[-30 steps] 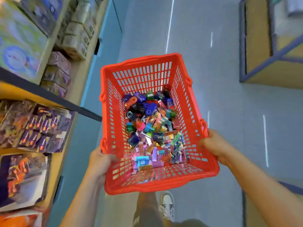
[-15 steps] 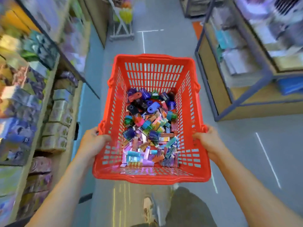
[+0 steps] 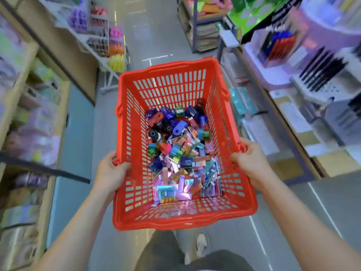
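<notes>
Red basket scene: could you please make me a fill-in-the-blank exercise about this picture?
1. The plastic basket has the colour ____.
2. The number of hands gripping the basket is ____: the left hand and the right hand.
3. Below the basket, a white ____ shows on the grey floor.
Missing words: red; two; shoe.

Head camera looks steeply down, close above the aisle floor.

Bright, even light, probably from overhead; shelves at the edges smear with blur (wide-angle bending too), basket sharper.
</notes>
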The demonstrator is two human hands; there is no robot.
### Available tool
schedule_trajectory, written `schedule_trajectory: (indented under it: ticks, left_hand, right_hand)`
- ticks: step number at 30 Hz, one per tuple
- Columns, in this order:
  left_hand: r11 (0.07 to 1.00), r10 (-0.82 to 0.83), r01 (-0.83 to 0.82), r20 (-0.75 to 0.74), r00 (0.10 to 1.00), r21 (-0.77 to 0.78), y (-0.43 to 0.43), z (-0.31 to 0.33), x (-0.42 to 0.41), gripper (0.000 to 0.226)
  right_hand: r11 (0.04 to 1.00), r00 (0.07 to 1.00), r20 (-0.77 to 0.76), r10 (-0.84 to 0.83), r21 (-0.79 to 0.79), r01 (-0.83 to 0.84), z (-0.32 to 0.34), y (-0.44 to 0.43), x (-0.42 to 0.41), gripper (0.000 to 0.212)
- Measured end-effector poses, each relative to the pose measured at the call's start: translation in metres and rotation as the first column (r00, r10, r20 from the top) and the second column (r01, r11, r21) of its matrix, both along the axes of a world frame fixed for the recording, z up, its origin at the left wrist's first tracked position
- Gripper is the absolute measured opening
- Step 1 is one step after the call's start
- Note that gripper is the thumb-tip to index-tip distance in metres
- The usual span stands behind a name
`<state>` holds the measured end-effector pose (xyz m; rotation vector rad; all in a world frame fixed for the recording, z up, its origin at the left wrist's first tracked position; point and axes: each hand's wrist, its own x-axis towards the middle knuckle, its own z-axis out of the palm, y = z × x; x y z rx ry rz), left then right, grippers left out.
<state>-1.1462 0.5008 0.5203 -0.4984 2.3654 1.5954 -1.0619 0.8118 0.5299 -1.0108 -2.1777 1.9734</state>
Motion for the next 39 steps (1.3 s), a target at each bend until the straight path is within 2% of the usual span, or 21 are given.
schedule_trajectory:
  ticks: [5,12,20,26,30,32,37,39]
  left_hand:
    - [0.993,-0.093,0.092,-0.011,0.996,-0.067,0.043,-0.003,-0.156,0.025]
    - [0.984,-0.152,0.151,0.001,0.988,-0.100,0.106,0.002,-0.387,0.018]
    - [0.956,-0.209,0.187,-0.080,0.975,-0.225,0.178,0.031,-0.626,0.009]
    - [0.913,-0.303,0.241,-0.152,0.941,-0.329,0.254,0.038,-0.789,0.008]
    - [0.814,-0.442,0.325,-0.150,0.885,-0.481,0.310,0.045,-0.895,0.006]
    - [0.744,-0.531,0.384,-0.136,0.836,-0.546,0.343,0.047,-0.946,0.004]
    - [0.681,-0.646,0.541,-0.057,0.761,-0.494,0.441,0.024,-1.075,0.013]
    - [0.660,-0.700,0.615,-0.054,0.712,-0.432,0.487,0.011,-1.117,0.005]
  right_hand:
    - [0.998,0.998,0.040,-0.041,-0.036,0.042,-0.005,0.044,-0.129,0.042]
    - [0.994,0.989,0.098,-0.111,-0.001,0.111,-0.003,0.091,-0.342,0.034]
    - [0.986,0.984,0.071,-0.164,-0.013,0.165,0.008,0.154,-0.568,0.028]
    - [0.971,0.970,0.048,-0.236,-0.026,0.238,-0.025,0.216,-0.723,0.036]
    - [0.930,0.928,0.083,-0.363,-0.031,0.366,-0.036,0.252,-0.802,0.041]
    - [0.898,0.896,0.130,-0.425,-0.063,0.435,-0.043,0.272,-0.837,0.035]
    - [0.767,0.758,0.197,-0.621,-0.042,0.640,-0.066,0.327,-0.920,0.027]
    - [0.692,0.684,0.213,-0.698,-0.045,0.720,-0.072,0.353,-0.949,0.020]
